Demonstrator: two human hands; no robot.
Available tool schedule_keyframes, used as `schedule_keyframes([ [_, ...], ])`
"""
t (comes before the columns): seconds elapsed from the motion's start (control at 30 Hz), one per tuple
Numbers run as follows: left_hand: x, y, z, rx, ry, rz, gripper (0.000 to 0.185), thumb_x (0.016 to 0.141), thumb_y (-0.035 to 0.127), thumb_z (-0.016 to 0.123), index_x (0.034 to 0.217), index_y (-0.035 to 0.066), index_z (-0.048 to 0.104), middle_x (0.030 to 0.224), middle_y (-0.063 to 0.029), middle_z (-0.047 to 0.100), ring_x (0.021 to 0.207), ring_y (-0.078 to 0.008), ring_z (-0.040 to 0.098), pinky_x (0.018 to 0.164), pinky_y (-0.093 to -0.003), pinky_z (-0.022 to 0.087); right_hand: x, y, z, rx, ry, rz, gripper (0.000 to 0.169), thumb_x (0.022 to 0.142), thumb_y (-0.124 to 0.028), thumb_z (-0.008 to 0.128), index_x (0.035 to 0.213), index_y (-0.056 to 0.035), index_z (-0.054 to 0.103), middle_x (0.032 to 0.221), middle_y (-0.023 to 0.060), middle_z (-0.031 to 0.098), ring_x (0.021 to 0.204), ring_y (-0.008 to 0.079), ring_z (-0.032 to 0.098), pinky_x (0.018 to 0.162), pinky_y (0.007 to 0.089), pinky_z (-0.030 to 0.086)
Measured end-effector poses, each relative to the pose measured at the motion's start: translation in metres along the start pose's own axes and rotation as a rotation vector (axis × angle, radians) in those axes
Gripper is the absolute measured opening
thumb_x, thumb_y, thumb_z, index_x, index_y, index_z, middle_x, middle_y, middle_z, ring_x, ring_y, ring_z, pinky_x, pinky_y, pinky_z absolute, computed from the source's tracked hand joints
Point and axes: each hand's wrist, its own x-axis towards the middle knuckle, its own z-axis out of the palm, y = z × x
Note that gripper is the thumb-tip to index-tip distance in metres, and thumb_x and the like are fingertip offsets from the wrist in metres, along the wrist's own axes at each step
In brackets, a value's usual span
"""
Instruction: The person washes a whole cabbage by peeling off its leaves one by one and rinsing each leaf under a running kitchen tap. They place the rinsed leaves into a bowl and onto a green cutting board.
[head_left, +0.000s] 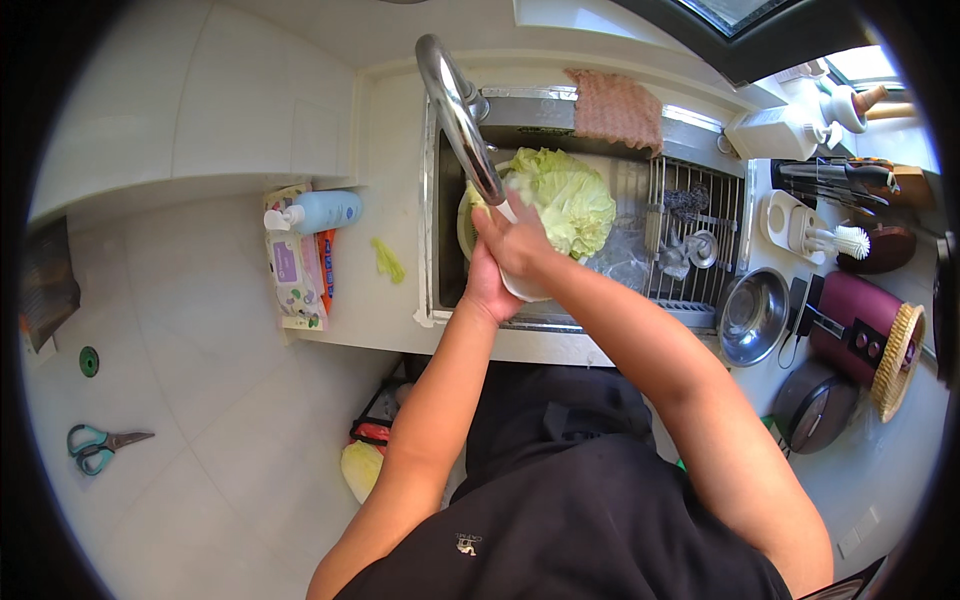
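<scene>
My left hand (492, 286) and my right hand (521, 241) are pressed together beneath the curved chrome faucet (459, 112). Water (508, 211) runs from the spout onto them. The right hand lies over the left and its fingers are blurred. Most of the left fingers are hidden, so whether something is held between the hands is unclear. Just beyond them, a head of pale green lettuce (574, 199) sits in the steel sink (448, 281). A light-coloured round basket (466, 217) shows partly at the left of the lettuce. Under my hands a white curved rim (534, 291) peeks out.
A wire rack (656, 247) spans the sink's right side, and a pink cloth (619, 109) hangs over its back edge. A metal bowl (752, 316) stands at right. Left are a lettuce scrap (388, 260), a blue pump bottle (326, 211) and a wipes pack (289, 271). Scissors (105, 448) lie far left.
</scene>
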Motion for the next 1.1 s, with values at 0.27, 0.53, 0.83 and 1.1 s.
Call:
schedule_keyframes([
  [0.27,0.028,0.007,0.011,0.038,-0.023,0.059,0.061,0.104,0.064,0.041,0.134,0.013,0.059,0.130,-0.0084,0.065,0.118,-0.0283,0.063,0.102,-0.0469,0.051,-0.035,0.017,-0.040,-0.038,-0.276,-0.210,0.075,0.103,-0.058,0.047,0.139,0.0064,0.056,0.142,0.0298,0.058,0.135,0.0432,0.054,0.115,0.0487,0.039],
  [0.53,0.069,-0.017,-0.003,-0.028,0.009,0.011,0.042,0.092,0.020,0.049,0.130,0.003,0.056,0.124,-0.0183,0.065,0.118,-0.0398,0.064,0.107,-0.0571,0.050,-0.076,0.095,-0.089,0.395,0.034,0.360,0.052,0.101,-0.045,0.062,0.131,-0.0030,0.062,0.118,0.0133,0.067,0.094,0.0261,0.068,0.082,0.0389,0.054],
  [0.83,0.070,-0.039,0.010,-0.054,0.045,-0.020,0.062,0.083,0.009,0.048,0.143,-0.002,0.045,0.140,-0.0211,0.057,0.132,-0.0416,0.055,0.118,-0.0570,0.041,-0.056,0.089,-0.053,0.938,0.164,0.562,0.037,0.095,-0.023,0.070,0.124,-0.0039,0.058,0.103,0.0068,0.066,0.078,0.0169,0.063,0.066,0.0302,0.052],
  [1.1,0.070,-0.040,0.005,-0.033,0.088,-0.005,0.053,0.093,0.006,0.048,0.145,-0.003,0.044,0.143,-0.0211,0.055,0.133,-0.0406,0.054,0.118,-0.0561,0.041,-0.039,0.085,-0.057,0.717,0.297,0.584,0.037,0.095,-0.024,0.073,0.122,0.0011,0.067,0.102,0.0102,0.074,0.082,0.0164,0.071,0.062,0.0301,0.058],
])
